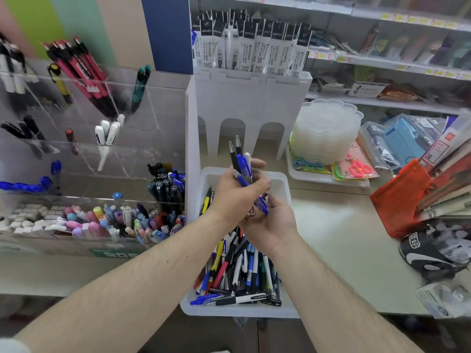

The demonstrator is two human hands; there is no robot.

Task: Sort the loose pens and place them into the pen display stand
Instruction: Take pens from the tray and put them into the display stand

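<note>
Above the white bin (285, 189) of loose pens (244, 271), my left hand (237, 192) is wrapped round a small bundle of pens (240, 161), black and blue barrels pointing up past my knuckles. My right hand (270, 225) sits just below it, palm up, fingers loosely curled about the lower end of a blue pen (261, 203); whether it truly pinches that pen or only steadies it, I cannot tell. The clear display stand (76, 149) lies to the left of the bin, several compartments already holding pens. The white slotted rack (244, 98) stands directly behind the bin. My worry is the bundle: held this unevenly, one barrel could slide out and drop back into the heap. Mixed colours in one fist could also land in the wrong compartment.
</note>
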